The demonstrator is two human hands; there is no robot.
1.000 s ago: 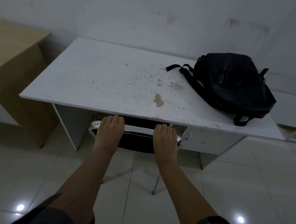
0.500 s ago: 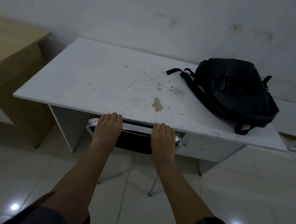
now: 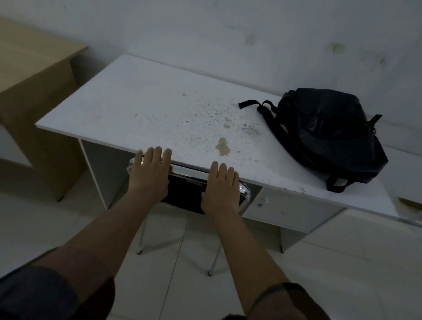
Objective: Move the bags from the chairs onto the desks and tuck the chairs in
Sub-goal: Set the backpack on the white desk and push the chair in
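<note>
Here, a person's left hand (image 3: 151,172) and right hand (image 3: 221,188) lie palm-down over the chrome top rail of a chair (image 3: 186,193), fingers curled over the rail at the near edge of a white desk (image 3: 135,112). Both hands have hold of the backrest; how tightly the hidden fingertips close cannot be told. The black backpack (image 3: 329,132) already rests at the desk's right end, near the far right corner, one strap loop hanging over the near edge. By the look of it, the bag step is done at this desk and the chair is all but tucked, its seat under the top and only its backrest and two thin metal legs showing. The next move probably calls for letting go and turning to the next chair. The desktop is flat laminate, speckled and stained near the middle; the backpack is soft, slumped fabric; the floor is glossy pale tile. A wood-toned desk (image 3: 16,64) stands beyond the white desk's left edge.
</note>
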